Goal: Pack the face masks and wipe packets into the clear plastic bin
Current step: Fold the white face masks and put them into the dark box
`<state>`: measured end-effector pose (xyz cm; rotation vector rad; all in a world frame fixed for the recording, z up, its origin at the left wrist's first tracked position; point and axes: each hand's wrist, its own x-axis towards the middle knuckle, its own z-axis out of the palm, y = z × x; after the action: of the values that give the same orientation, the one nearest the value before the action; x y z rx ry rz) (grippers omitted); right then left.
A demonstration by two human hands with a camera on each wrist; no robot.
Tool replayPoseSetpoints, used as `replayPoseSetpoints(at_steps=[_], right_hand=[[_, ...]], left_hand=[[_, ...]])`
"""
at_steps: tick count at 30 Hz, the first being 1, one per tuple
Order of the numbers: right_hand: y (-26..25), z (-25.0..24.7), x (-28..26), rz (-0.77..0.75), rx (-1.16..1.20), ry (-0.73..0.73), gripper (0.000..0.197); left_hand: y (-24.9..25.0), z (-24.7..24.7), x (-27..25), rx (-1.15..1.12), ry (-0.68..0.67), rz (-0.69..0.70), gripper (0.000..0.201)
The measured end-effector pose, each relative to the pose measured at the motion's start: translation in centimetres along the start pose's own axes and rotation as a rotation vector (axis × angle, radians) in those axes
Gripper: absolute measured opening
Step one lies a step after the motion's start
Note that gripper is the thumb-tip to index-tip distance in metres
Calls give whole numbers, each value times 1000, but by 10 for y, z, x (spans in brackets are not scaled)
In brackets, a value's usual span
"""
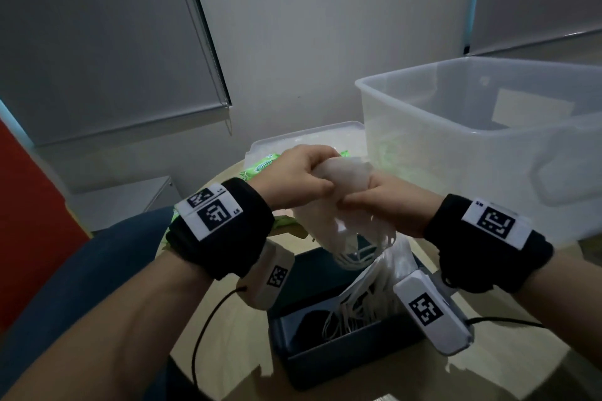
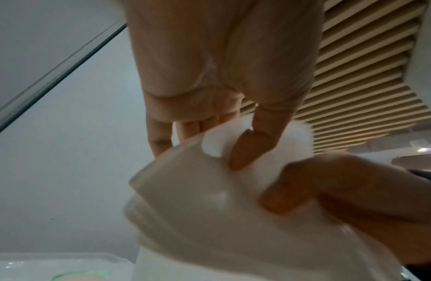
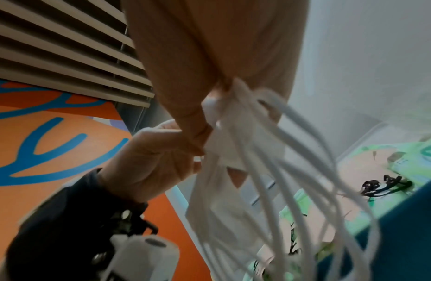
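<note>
White face masks, a bunch too bundled to count, are gripped above the table by left hand and right hand. Only the head view shows one clear plastic bin; the right wrist view shows dangling ear loops.

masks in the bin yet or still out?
Out. Both hands, left hand and right hand, grip the white mask bundle above the dark box, beside the clear bin, ear loops dangling.
</note>
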<state>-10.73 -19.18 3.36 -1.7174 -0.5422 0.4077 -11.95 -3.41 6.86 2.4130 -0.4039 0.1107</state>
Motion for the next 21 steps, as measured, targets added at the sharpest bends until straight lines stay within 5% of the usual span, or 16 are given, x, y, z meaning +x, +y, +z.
replayPoseSetpoints(at_steps=[10,12,15,18,21], right_hand=[[12,-7,-3,-67,-300,-96,20],[16,-15,-2,-72,-398,-66,36],[20,-23,-4,-44,-585,-98,52],[23,-23,-7,-10,-920,-299,53],[27,-16,-5,-21,-1206,-494,50]], left_hand=[[-31,-43,1,-68,242,-170,21],[-36,-45,0,-86,244,-189,22],[-33,-46,-2,-64,177,-188,28],[-27,-39,-1,58,15,-164,49],[-18,-19,2,248,-185,-178,40]])
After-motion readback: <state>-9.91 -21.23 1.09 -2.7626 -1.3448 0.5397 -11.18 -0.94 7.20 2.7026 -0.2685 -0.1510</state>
